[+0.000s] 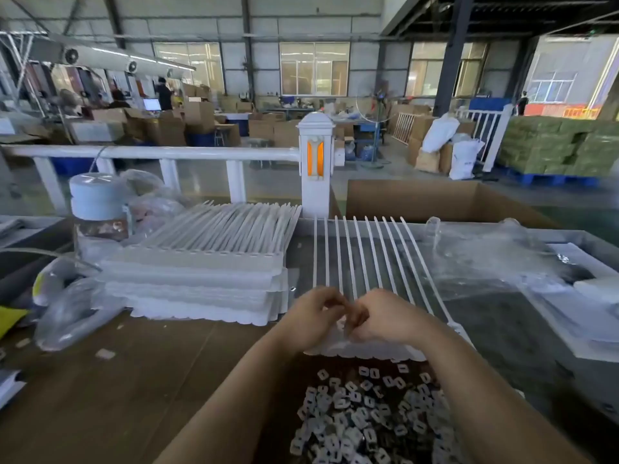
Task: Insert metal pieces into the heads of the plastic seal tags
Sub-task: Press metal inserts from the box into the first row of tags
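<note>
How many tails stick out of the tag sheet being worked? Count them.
10 tails fan side by side, from above the left hand rightward past the right hand; none seems hidden.

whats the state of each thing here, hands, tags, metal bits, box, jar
left hand: fingers curled, working at the tag heads
right hand: fingers curled, meeting the left over the heads
strip of seal tags: flat on the table, tails fanned away
metal pieces: loose heap nearest the camera
stack of tag strips: piled flat, untouched
cardboard box: open
jar: upright, lid on
plastic bags: crumpled
</note>
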